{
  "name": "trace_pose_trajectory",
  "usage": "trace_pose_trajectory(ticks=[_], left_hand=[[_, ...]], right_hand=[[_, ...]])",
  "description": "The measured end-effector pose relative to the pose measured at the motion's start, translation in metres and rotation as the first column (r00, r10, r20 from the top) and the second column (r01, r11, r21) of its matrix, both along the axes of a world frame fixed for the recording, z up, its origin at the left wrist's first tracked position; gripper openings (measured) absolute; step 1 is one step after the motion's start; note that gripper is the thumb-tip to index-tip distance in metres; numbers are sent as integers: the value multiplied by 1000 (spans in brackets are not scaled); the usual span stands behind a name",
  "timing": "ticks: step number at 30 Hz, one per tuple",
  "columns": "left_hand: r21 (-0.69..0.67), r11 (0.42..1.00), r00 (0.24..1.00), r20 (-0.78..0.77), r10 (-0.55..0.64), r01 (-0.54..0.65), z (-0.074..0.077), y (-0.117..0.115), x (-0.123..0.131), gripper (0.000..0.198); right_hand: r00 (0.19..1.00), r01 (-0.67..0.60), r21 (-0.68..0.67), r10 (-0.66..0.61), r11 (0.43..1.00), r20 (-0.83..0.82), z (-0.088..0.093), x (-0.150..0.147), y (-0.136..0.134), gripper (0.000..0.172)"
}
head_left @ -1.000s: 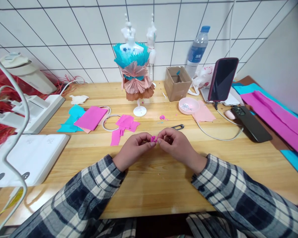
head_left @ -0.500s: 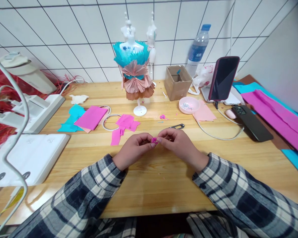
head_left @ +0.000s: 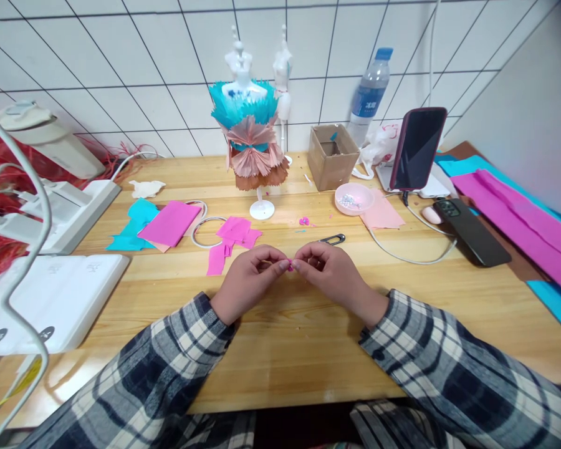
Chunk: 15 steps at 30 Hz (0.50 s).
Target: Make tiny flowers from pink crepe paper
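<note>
A small crumpled piece of magenta paper [head_left: 290, 265] is pinched between both hands over the middle of the table. My left hand [head_left: 255, 277] grips it from the left with thumb and fingertips. From the right, my right hand [head_left: 331, 274] pinches the same piece, mostly covering it. Just behind the right hand lie black-handled thread snips [head_left: 335, 239], partly hidden. Farther back rests another small magenta bunch [head_left: 304, 221]. Cut magenta crepe paper strips [head_left: 234, 231] lie left of the hands.
A dress form [head_left: 250, 125] in ruffled paper stands at the back, by a cardboard box [head_left: 333, 165] and water bottle [head_left: 370, 93]. A pink bowl [head_left: 354, 201] holds beads. Phones [head_left: 472, 234], cables and folded paper lie right; a power strip [head_left: 81, 215] and white case [head_left: 75, 299] left.
The fingertips of both hands have closed in around the magenta piece, so less of it shows. The whole view has shifted slightly.
</note>
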<state>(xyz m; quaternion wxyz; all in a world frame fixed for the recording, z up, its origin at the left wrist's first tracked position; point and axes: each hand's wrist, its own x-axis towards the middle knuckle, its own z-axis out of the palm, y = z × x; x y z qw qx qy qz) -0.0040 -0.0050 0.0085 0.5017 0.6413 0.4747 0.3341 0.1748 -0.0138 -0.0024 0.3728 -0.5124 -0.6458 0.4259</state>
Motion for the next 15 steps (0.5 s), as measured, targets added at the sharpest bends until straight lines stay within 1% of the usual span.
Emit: trace_pose_trajectory(ticks=[3,5,9,15], left_hand=[[-54,998,999,29,44,-43,-1,0,1,22],[-80,996,999,27,48,-45,-1,0,0,23],[-79,995,998,25,59,-57,-1,0,0,24],[-72,997,1000,-27,-10,8,2,0,1,24]], right_hand=[[1000,9,-25,-10,1000,-28,0,-1,0,15],[997,6,-42,-9,999,-72,0,-1,1,15],[988,-24,-88,10,996,-153,1,1,2,19],[997,-10,-73,5,997,-71,1,1,3,16]])
